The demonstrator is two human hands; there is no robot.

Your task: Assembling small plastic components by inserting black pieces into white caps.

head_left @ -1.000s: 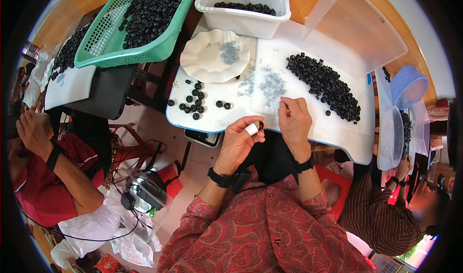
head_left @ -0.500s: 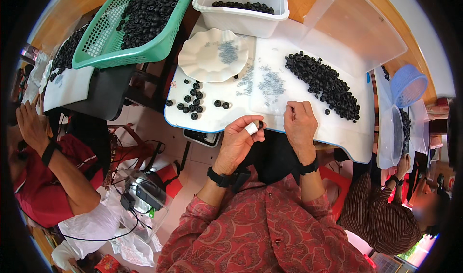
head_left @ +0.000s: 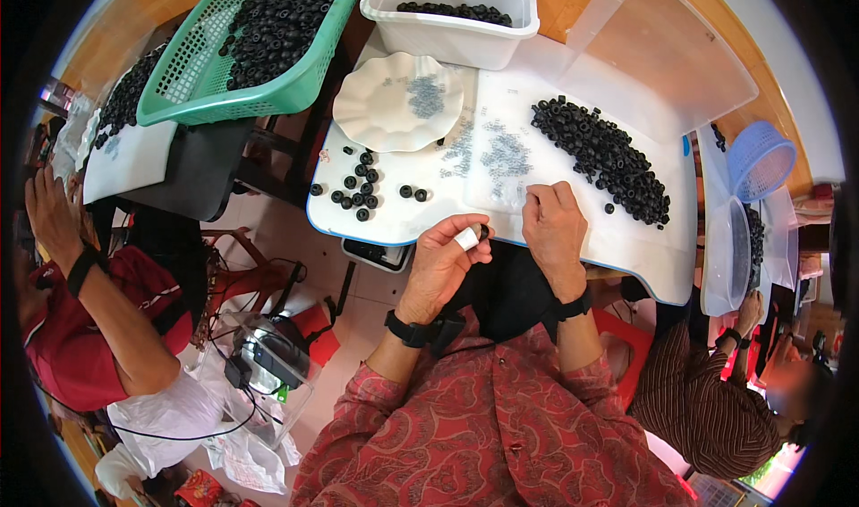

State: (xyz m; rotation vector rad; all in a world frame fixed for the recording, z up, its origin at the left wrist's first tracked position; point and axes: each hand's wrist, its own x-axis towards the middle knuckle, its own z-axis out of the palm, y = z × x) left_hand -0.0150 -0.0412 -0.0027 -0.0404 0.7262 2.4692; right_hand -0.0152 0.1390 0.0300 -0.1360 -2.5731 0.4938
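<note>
My left hand [head_left: 440,258] is closed in a pinch at the table's front edge. A small black round part [head_left: 484,232] shows at its fingertips. Beside the part is a white band [head_left: 466,238], which looks like a wrap around a digit. To the right, my right hand [head_left: 557,237] has its thumb and forefinger pressed together, and anything between them is too small to make out. Just beyond it, many tiny grey pieces [head_left: 506,153] lie spread on the white surface. A heap of black round parts [head_left: 604,158] lies farther right; several finished-looking ones [head_left: 361,185] sit at the left.
A cream scalloped plate [head_left: 358,122] bears more tiny pieces. Behind stand a white tub [head_left: 447,46] and a green basket [head_left: 192,109], both holding black parts. A clear plastic lid [head_left: 662,59] leans at the back right. Co-workers sit at left [head_left: 98,328] and right [head_left: 707,400].
My right hand has shifted slightly left and nearer the tiny pieces, fingertips still together. My left hand keeps its hold on the black part. The left co-worker's raised arm moved left.
</note>
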